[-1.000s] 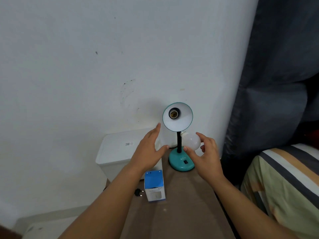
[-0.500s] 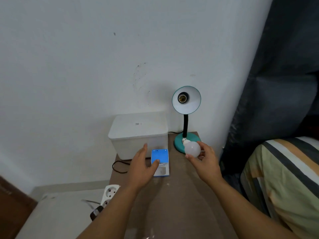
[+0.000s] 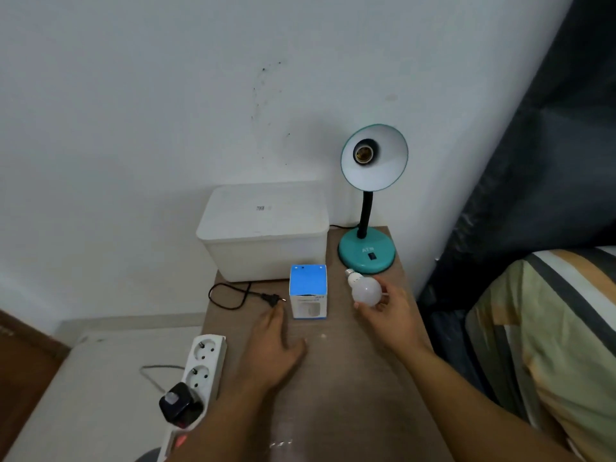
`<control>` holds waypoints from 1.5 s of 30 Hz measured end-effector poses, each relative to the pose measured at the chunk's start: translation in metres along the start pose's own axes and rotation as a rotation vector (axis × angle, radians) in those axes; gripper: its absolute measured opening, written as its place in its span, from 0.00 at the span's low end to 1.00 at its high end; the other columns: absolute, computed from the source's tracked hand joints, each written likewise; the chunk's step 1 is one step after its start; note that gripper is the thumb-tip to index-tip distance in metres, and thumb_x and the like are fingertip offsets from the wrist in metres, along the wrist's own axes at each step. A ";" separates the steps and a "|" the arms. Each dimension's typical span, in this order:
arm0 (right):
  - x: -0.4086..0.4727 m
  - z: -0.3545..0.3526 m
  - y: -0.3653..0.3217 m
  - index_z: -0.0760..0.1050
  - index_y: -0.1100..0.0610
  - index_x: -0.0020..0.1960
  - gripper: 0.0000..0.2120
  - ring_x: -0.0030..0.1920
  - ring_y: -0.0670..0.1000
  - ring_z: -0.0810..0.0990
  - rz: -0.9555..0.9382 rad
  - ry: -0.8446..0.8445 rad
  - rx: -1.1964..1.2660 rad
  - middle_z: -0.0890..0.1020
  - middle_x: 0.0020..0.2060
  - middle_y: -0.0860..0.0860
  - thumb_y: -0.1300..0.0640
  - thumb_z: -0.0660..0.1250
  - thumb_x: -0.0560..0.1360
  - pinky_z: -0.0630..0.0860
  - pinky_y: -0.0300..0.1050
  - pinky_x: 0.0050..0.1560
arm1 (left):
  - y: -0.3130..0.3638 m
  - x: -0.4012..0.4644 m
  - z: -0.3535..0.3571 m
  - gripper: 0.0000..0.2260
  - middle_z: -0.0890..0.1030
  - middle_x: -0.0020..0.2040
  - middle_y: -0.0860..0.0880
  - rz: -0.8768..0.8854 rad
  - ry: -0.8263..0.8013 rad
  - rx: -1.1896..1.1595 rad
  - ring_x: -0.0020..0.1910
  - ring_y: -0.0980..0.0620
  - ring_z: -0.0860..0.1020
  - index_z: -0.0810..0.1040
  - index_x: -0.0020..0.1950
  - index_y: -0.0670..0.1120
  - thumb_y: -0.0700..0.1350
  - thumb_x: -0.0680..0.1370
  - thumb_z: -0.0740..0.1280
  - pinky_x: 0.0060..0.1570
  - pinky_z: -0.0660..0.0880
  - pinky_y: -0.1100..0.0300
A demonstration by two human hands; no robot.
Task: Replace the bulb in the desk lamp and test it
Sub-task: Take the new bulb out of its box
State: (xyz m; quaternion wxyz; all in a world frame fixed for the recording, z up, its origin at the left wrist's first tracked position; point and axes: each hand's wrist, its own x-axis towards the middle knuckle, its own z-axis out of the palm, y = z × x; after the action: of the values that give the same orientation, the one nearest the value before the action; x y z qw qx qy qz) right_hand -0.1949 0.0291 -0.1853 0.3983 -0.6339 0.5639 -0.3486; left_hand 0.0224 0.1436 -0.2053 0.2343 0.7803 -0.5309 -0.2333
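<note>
Bulb [image 3: 366,290] held just in front of the lamp [image 3: 366,251] base, low over the table [image 3: 350,378], screw cap pointing back-left toward the base. Right hand [image 3: 390,311] holds it by the frosted globe, fingertips curled round its underside; thumb placement hard to make out. Judged light, smooth and somewhat slippery; globe likely thin-shelled, so grip round the widest part with even, gentle pressure and turn from there, keeping off the metal cap. Lamp socket [image 3: 364,154] stands empty inside the shade, shade tilted to face the camera. Box [image 3: 308,291], blue-topped, stands left of the lamp base, probably holding the new bulb, though its contents don't show. Left hand [image 3: 273,348] hovers flat and spread, nearer than the box, holding nothing. Plug [image 3: 271,299] lies loose on the table left of the box, unplugged. White bin [image 3: 263,231] sits left of the lamp against the wall. Power strip [image 3: 200,371] lies well left of and nearer than the lamp, off the table's edge.
</note>
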 end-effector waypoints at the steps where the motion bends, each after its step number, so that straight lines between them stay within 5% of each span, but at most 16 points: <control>1: 0.002 0.004 0.003 0.72 0.53 0.65 0.28 0.47 0.40 0.77 0.018 -0.004 0.014 0.75 0.60 0.50 0.57 0.77 0.68 0.72 0.25 0.42 | -0.002 0.002 0.003 0.42 0.58 0.80 0.50 0.000 0.000 0.019 0.78 0.51 0.56 0.53 0.81 0.48 0.63 0.73 0.66 0.77 0.55 0.55; 7: 0.019 0.025 0.014 0.69 0.51 0.66 0.30 0.51 0.44 0.77 0.116 -0.036 0.020 0.70 0.63 0.48 0.56 0.77 0.67 0.75 0.41 0.57 | -0.013 0.005 0.018 0.40 0.58 0.80 0.46 0.036 0.057 0.170 0.79 0.47 0.53 0.56 0.81 0.46 0.65 0.75 0.62 0.76 0.47 0.58; 11: 0.026 0.034 0.013 0.70 0.51 0.66 0.29 0.52 0.43 0.75 0.115 -0.039 0.010 0.69 0.60 0.45 0.56 0.77 0.68 0.74 0.40 0.57 | -0.014 0.004 0.024 0.40 0.56 0.81 0.48 0.044 0.071 0.228 0.80 0.47 0.50 0.54 0.81 0.47 0.67 0.75 0.55 0.78 0.49 0.54; 22: 0.024 0.029 0.018 0.67 0.51 0.71 0.37 0.58 0.45 0.76 0.071 -0.106 -0.056 0.69 0.63 0.47 0.53 0.79 0.65 0.75 0.41 0.61 | -0.015 0.004 0.029 0.36 0.58 0.80 0.50 0.008 0.099 0.140 0.79 0.50 0.51 0.59 0.80 0.49 0.62 0.76 0.64 0.76 0.49 0.57; 27: 0.019 0.016 0.005 0.66 0.47 0.71 0.33 0.60 0.44 0.71 -0.002 -0.047 -0.098 0.69 0.64 0.45 0.47 0.75 0.69 0.72 0.42 0.60 | 0.001 0.001 0.026 0.37 0.63 0.78 0.50 -0.026 0.172 -0.124 0.78 0.53 0.57 0.60 0.79 0.47 0.52 0.74 0.72 0.76 0.56 0.58; 32: 0.014 0.014 -0.027 0.73 0.49 0.64 0.18 0.51 0.38 0.75 -0.135 -0.095 -0.144 0.76 0.56 0.44 0.54 0.69 0.75 0.71 0.29 0.47 | 0.024 0.004 0.028 0.38 0.68 0.74 0.54 -0.024 0.227 -0.320 0.74 0.56 0.65 0.62 0.78 0.52 0.53 0.71 0.75 0.71 0.69 0.53; 38: 0.010 0.027 -0.046 0.72 0.50 0.66 0.18 0.55 0.34 0.76 -0.129 -0.291 -0.026 0.77 0.56 0.39 0.60 0.64 0.77 0.73 0.27 0.50 | 0.047 0.011 0.021 0.26 0.79 0.57 0.59 0.000 0.325 -0.530 0.58 0.60 0.77 0.74 0.66 0.55 0.47 0.70 0.78 0.51 0.74 0.71; 42: 0.008 0.033 -0.049 0.74 0.51 0.64 0.19 0.54 0.32 0.77 -0.089 -0.330 0.049 0.78 0.53 0.38 0.65 0.64 0.76 0.75 0.28 0.51 | 0.054 0.018 0.024 0.24 0.81 0.52 0.60 -0.093 0.368 -0.549 0.52 0.61 0.80 0.76 0.61 0.57 0.52 0.68 0.79 0.48 0.80 0.57; 45: 0.009 0.034 -0.051 0.76 0.52 0.62 0.17 0.49 0.32 0.78 -0.104 -0.325 0.051 0.80 0.52 0.42 0.64 0.65 0.76 0.76 0.29 0.49 | 0.057 0.022 0.027 0.25 0.81 0.52 0.58 -0.137 0.407 -0.524 0.51 0.59 0.80 0.76 0.60 0.56 0.56 0.66 0.79 0.46 0.81 0.56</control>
State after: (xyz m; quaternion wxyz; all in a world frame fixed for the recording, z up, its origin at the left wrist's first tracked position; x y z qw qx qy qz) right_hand -0.1408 0.0268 -0.1547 0.4816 -0.6999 0.4496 -0.2757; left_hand -0.0277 0.1009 -0.1939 0.5121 0.7579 -0.3414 -0.2164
